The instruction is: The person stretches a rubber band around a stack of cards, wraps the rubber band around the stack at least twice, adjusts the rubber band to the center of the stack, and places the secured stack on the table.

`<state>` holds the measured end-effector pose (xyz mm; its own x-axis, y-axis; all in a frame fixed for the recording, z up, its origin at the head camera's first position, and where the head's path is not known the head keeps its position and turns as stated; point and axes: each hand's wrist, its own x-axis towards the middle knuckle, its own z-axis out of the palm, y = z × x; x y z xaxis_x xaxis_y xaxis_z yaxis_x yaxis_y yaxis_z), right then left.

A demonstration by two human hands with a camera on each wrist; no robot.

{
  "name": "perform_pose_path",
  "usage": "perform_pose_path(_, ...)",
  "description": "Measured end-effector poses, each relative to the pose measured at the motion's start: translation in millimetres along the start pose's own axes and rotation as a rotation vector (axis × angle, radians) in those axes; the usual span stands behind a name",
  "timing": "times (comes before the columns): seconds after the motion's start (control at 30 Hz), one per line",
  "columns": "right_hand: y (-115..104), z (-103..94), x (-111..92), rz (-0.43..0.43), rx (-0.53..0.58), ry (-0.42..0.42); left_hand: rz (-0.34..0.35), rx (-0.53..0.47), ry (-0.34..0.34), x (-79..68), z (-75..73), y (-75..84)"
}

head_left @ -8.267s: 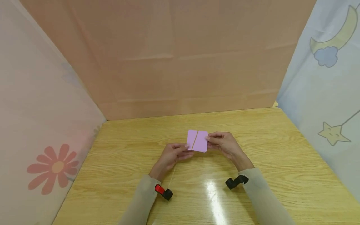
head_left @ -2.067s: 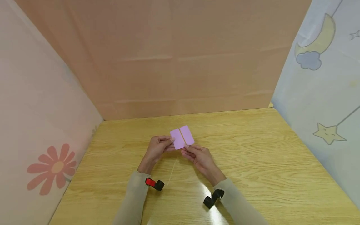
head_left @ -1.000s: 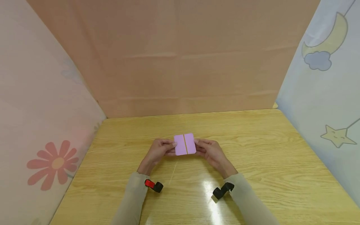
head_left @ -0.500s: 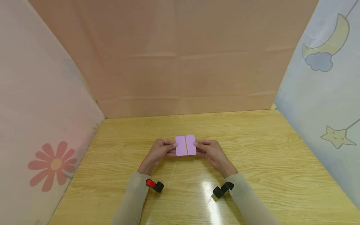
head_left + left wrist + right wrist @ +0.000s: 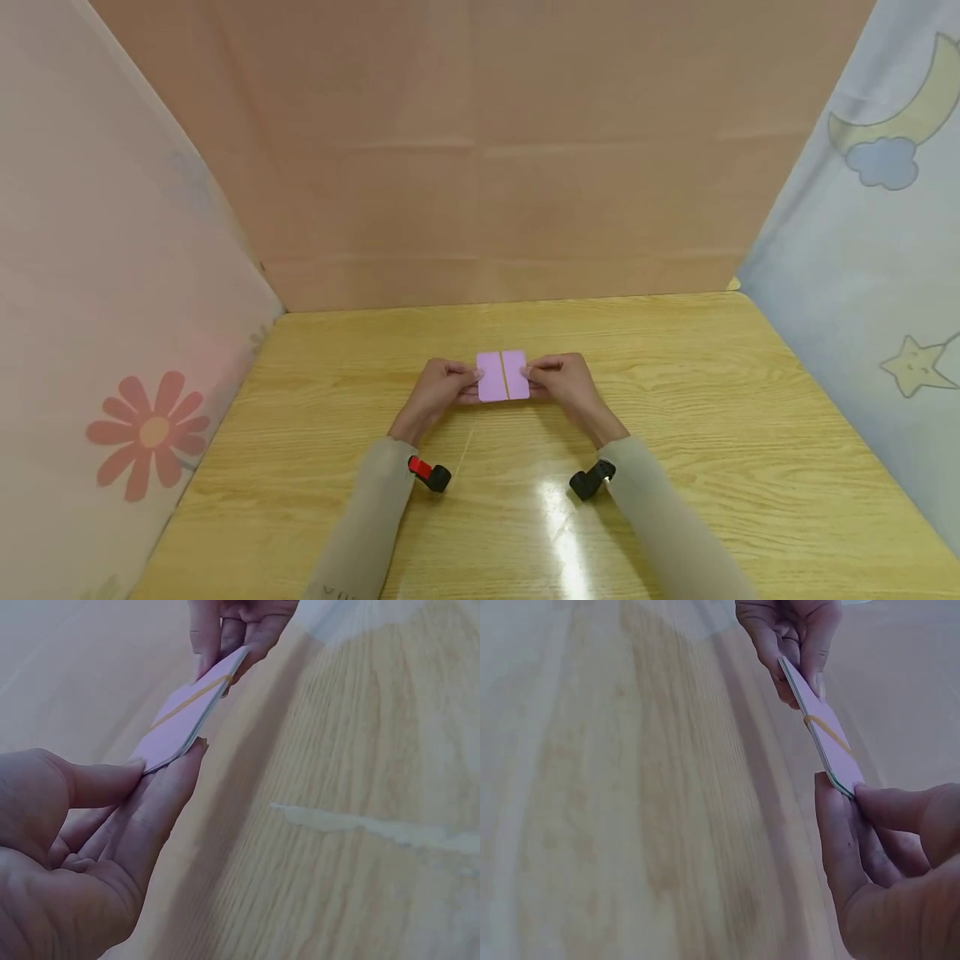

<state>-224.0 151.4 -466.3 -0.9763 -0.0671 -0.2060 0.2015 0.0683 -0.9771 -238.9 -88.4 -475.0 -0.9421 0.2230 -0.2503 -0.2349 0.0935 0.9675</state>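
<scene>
Both hands hold a thin stack of pink square cards (image 5: 491,379) with rounded corners, raised over the wooden table. Around its middle runs a yellow-brown rubber band (image 5: 505,375). My left hand (image 5: 438,389) pinches the left edge, thumb on top and fingers beneath. On the opposite edge my right hand (image 5: 567,385) pinches in the same way. From the side, the left wrist view shows several thin layers in the stack (image 5: 180,724). The right wrist view shows a greenish layer at the near corner of the stack (image 5: 836,754). The undersides of the cards are hidden.
The wooden table (image 5: 337,350) has a glossy light reflection near its front. Behind it hangs a brown-orange backdrop (image 5: 480,167). A flower-printed cloth (image 5: 45,250) stands at the left, a moon-and-star-printed cloth (image 5: 847,250) at the right. Each wrist wears a small black camera (image 5: 438,477).
Two seconds ago the stack was tilted, with the right hand at its lower edge. The right hand then moved to the right edge, and the stack now lies squarer between both hands.
</scene>
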Motion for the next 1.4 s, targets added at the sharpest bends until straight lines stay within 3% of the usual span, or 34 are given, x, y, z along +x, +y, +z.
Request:
perform_pose_path(0.83,4,-1.9,37,0.041,-0.067,-0.047,-0.102,0.054,0.077,33.6,-1.2,1.2)
perform_pose_path(1.4,-3,9.8,57,0.041,-0.196,-0.030,-0.089,0.123,0.162,40.5,-7.3,4.8)
